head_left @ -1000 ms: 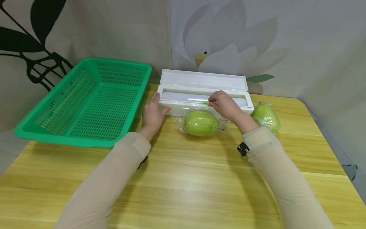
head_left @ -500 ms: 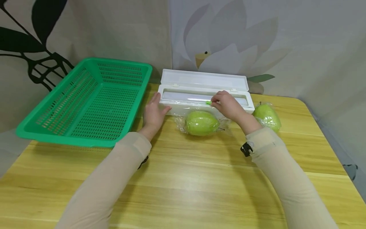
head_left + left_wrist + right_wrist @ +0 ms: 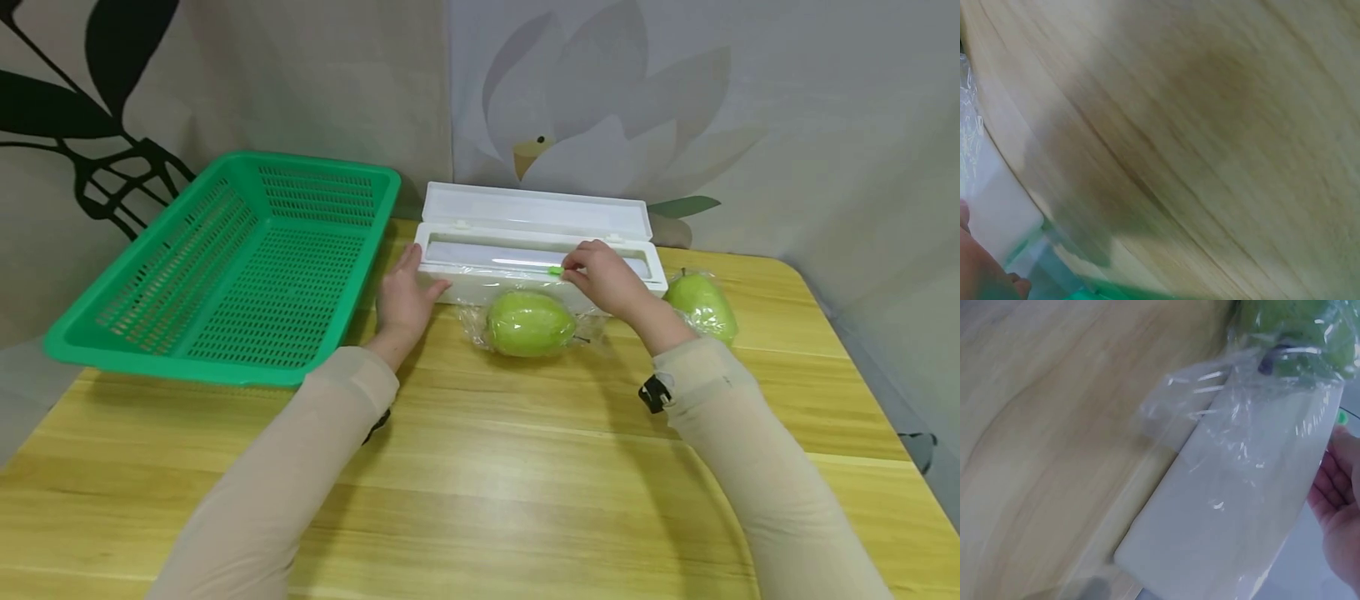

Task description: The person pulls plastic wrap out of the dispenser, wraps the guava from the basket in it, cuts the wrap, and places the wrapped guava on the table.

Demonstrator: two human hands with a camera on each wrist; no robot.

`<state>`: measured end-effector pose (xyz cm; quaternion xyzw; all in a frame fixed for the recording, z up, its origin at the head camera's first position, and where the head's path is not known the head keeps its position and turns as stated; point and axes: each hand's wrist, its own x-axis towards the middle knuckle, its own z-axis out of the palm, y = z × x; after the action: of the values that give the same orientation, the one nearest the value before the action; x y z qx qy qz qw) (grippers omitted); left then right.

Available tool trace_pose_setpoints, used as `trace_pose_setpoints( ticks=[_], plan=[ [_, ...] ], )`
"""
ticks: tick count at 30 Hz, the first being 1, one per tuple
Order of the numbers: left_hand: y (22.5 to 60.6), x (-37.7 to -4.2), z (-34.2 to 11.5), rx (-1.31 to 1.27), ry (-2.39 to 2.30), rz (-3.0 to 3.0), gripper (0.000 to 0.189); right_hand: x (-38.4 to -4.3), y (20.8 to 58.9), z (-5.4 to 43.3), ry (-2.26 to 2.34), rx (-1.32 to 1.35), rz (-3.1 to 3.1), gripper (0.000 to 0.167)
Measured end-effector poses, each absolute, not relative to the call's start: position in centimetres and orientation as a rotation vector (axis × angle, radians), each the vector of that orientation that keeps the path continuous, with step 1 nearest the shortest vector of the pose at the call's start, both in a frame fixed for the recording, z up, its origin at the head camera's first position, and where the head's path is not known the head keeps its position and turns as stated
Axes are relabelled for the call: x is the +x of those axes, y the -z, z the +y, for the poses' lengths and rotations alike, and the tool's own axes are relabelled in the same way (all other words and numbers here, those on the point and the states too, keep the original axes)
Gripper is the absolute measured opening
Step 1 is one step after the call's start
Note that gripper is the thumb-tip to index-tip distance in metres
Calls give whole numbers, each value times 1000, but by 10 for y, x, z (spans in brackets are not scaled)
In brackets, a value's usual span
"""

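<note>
A white cling film dispenser (image 3: 480,287) lies at the back of the table, its lid tipped open and the roll showing inside. My left hand (image 3: 403,300) rests against its left end, fingers straight along the end and thumb spread on the front face. Thumb and fingertips of my right hand (image 3: 609,277) pinch the small green slide cutter (image 3: 555,270) on the front edge. Clear film (image 3: 1222,437) hangs over the dispenser's front. Right before it lies a green pear (image 3: 531,323) on its side in film, stem pointing right.
Another film-wrapped pear (image 3: 701,307) sits by the dispenser's right end. A green slotted basket (image 3: 225,372) stands at the left, close to my left forearm. Behind the wooden table (image 3: 480,500) hangs a printed cloth (image 3: 300,83).
My right hand has slid the green cutter a short way to the right along the dispenser's edge. My left hand, the dispenser and both pears stay in place.
</note>
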<state>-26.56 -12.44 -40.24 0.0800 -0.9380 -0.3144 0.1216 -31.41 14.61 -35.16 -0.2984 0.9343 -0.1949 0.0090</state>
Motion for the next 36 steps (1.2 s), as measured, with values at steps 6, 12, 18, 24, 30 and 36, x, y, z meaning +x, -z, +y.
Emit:
trace_pose_setpoints(
  ticks=[6,12,18,24,30,36],
  plan=[
    [402,-264,-124,227,918,-2739,73,-315,353,152,611,-910,2923,20],
    [400,-265,-124,214,908,-2726,73,-316,351,159,595,-908,2941,20],
    [401,-266,-125,224,918,-2733,73,-316,353,170,577,-882,2965,19],
    [401,-265,-125,229,926,-2738,74,-315,353,180,573,-903,2989,17],
    [401,-265,-126,224,944,-2731,74,-312,352,191,581,-869,3006,16],
    [401,-265,-126,219,963,-2724,73,-311,350,201,587,-891,3010,16]
  ],
)
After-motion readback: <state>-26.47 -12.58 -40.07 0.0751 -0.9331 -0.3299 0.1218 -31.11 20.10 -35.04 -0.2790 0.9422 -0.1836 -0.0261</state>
